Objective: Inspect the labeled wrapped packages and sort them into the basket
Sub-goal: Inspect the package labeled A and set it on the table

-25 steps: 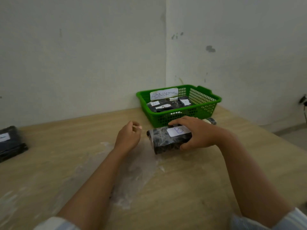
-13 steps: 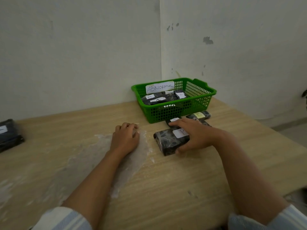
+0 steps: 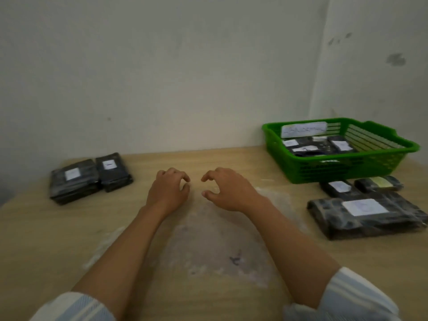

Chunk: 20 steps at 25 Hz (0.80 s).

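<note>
Over thin clear plastic film (image 3: 215,246), left hand (image 3: 168,193) curls with fingertips meeting, grip unclear; right hand (image 3: 228,192) loosely curled, empty; green plastic basket (image 3: 324,170) label unreadably blurred.

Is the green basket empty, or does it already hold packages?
Not empty: the green basket holds several dark wrapped packages with white labels.

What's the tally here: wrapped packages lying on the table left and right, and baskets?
Green basket: 1
Packages on the left: 2
Packages on the right, outside the basket: 3
Total: 6
Those inside the basket are too blurred to count.
</note>
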Available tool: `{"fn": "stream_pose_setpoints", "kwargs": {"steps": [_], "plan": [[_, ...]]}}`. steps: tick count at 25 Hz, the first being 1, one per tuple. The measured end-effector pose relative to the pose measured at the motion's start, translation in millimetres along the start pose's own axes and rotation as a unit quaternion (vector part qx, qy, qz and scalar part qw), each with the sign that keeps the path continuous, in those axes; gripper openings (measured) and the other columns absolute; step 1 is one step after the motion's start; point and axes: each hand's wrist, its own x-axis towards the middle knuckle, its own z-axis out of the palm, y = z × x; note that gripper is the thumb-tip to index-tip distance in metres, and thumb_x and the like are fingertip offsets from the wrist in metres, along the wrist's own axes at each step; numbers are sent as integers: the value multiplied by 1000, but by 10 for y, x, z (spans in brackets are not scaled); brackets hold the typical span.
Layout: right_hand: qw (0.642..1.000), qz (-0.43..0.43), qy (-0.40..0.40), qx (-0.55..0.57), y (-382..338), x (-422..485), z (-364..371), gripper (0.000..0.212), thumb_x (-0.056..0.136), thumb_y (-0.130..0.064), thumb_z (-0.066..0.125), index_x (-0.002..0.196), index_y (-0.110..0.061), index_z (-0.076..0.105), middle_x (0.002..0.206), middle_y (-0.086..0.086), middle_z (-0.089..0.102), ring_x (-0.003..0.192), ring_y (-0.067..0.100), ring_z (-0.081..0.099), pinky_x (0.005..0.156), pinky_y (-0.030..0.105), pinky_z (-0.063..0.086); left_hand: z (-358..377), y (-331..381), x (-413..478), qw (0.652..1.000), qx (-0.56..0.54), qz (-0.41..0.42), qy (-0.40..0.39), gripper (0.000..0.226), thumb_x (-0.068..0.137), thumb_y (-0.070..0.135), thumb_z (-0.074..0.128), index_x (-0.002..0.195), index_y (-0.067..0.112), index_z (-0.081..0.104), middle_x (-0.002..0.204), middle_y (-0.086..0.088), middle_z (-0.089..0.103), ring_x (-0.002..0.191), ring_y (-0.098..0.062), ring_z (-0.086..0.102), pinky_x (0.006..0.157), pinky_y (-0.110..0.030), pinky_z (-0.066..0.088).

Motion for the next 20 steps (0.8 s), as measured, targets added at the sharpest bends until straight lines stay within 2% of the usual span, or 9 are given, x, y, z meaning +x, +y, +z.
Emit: {"fn": "stream_pose_setpoints", "kwargs": {"steps": [5,9,11,13,16,18,20], "plan": [[997,2,1,71,-809,672,718,46,96,-41,61,138,-24,52,136,3,56,129,23,49,101,38,45,-289,-989,-60,983,-63,-125,118,18,98,18,57,107,19,72,124,-4,62,118,-28,50,85,-33,42],[992,-7,15,125,-1333,1134,1156,66,90,-40,69,147,-23,40,139,9,51,128,28,49,101,39,45,-371,-1520,-115,944,-153,-207,207,16,97,8,57,101,16,70,115,-5,64,97,-15,55,79,-27,40],[988,2,32,152,-1523,1357,1296,75,85,-45,73,148,-25,38,139,11,48,125,29,47,100,40,45,-380,-1638,-99,919,-208,-240,234,18,96,5,56,97,18,69,112,-4,65,97,-15,57,80,-26,41],[988,17,38,148,-1672,1549,1433,75,82,-51,73,145,-25,42,138,11,48,122,29,47,100,40,45,-408,-1699,-75,888,-270,-270,256,21,96,4,53,94,20,66,109,-3,65,98,-18,61,79,-27,44],[993,47,52,98,-1795,1743,1605,66,80,-59,70,130,-23,46,128,8,53,115,28,48,94,39,43,-461,-1736,-55,854,-328,-307,260,21,97,4,50,95,20,64,96,5,62,78,-6,57,61,-19,38],[991,59,69,100,-1820,1797,1658,62,79,-60,70,121,-20,46,121,7,54,110,28,48,89,38,42,-474,-1744,-53,842,-353,-315,261,20,97,5,50,98,19,64,90,9,60,71,0,52,57,-16,35],[984,67,91,141,-1805,1801,1645,59,78,-56,72,117,-18,46,116,5,55,107,26,46,87,36,42,-482,-1735,-48,839,-365,-310,260,18,97,6,52,99,19,64,86,12,58,72,-1,52,58,-17,36]]}}
